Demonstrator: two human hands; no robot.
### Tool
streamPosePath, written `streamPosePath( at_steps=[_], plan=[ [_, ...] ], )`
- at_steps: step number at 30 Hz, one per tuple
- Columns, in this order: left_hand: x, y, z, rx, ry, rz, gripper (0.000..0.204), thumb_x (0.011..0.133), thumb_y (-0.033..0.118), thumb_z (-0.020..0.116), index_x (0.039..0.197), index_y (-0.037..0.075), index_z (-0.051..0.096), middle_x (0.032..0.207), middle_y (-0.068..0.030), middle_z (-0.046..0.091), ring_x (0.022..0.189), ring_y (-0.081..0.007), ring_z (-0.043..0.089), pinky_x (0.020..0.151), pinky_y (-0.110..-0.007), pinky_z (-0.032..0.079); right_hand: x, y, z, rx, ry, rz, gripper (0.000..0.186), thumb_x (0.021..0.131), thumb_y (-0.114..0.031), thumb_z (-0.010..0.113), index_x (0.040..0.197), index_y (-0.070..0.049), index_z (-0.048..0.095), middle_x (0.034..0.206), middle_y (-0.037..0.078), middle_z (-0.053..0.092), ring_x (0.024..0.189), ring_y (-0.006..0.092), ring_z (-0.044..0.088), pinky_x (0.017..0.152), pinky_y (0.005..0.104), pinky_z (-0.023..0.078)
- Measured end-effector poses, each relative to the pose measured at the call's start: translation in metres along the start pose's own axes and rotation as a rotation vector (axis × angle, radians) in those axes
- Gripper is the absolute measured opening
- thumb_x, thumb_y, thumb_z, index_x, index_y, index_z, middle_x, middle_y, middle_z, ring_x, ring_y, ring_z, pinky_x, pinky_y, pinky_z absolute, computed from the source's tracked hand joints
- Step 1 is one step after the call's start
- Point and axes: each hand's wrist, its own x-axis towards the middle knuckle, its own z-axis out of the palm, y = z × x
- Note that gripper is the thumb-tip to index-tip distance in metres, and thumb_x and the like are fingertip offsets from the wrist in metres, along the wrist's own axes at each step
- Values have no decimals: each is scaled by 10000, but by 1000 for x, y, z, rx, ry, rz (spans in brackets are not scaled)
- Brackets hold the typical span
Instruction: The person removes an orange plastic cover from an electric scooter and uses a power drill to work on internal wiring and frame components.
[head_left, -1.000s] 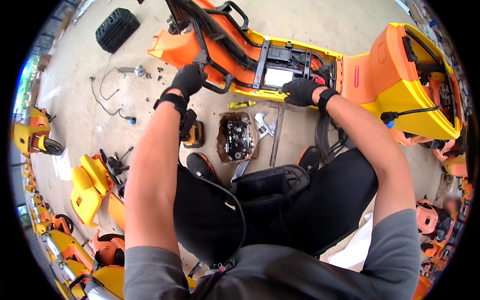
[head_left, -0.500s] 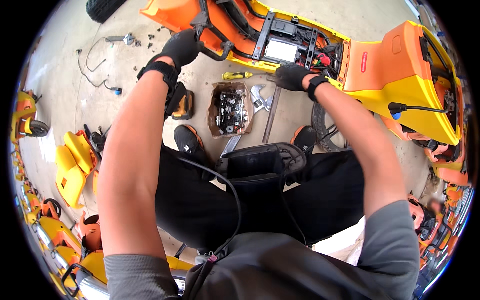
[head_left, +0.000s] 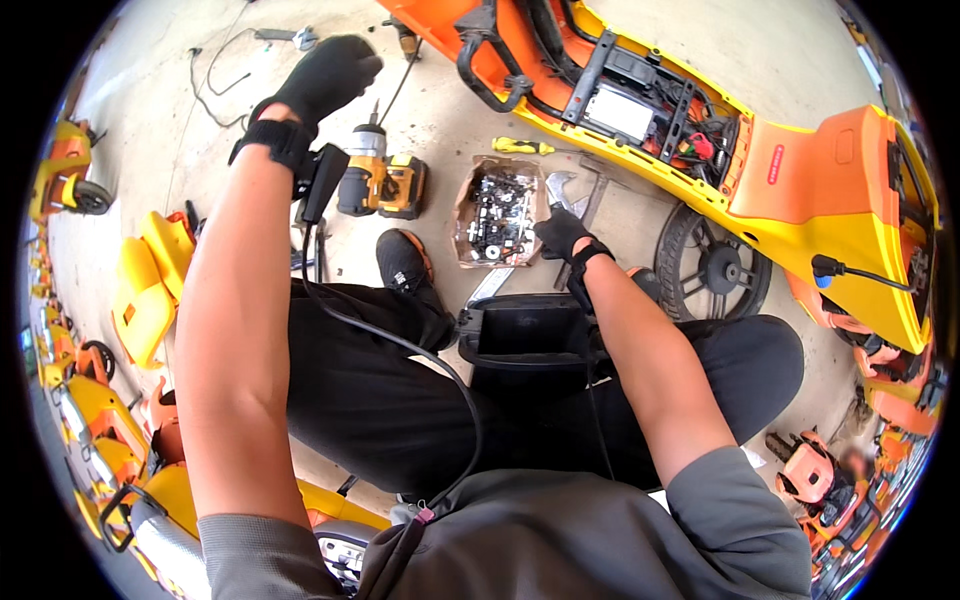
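My left hand, in a black glove, hangs in the air left of the orange and yellow scooter body. Its fingers look bent, but their tips are turned away and slightly blurred. Below it a yellow and black cordless driver lies on the floor, bit pointing away from me. My gloved right hand is closed over the neck of a silver adjustable wrench, right beside a cardboard box of loose bolts and small parts. The wrench jaw shows beyond my fingers; part of the handle is hidden.
A yellow screwdriver and a dark metal bar lie near the box. Between my knees is a black open bin. A spoked wheel sits under the scooter. Yellow panels and more scooters stand left.
My left hand has let go of the scooter's black frame bar and moved left. My right hand has come down from the scooter's edge to the wrench. The view has shifted, uncovering the driver and wheel.
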Motion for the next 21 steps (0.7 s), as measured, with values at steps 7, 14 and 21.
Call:
streamPosePath(
  at_steps=[7,14,21],
  plan=[
    [-57,-53,6,140,-222,-359,579,910,486,516,780,-68,626,711,-205,637,582,-317,626,569,-422,520,34,7,5,-401,-19,-313,317,824,-264,594,868,37,684,963,274,651,879,385,659,779,450,525],
    [-67,-39,41,21,-293,-444,740,751,582,706,1121,-48,590,1034,-228,660,930,-311,654,814,-380,504,33,-32,8,-473,13,-590,366,822,-314,584,958,18,661,972,276,645,974,417,614,860,450,489],
    [-64,-32,47,156,-289,-433,723,752,490,751,1174,-55,531,1045,-227,650,951,-300,645,825,-379,504,23,-43,23,-113,129,-316,402,841,-332,630,943,56,645,915,265,663,920,379,644,819,431,493]
  ],
)
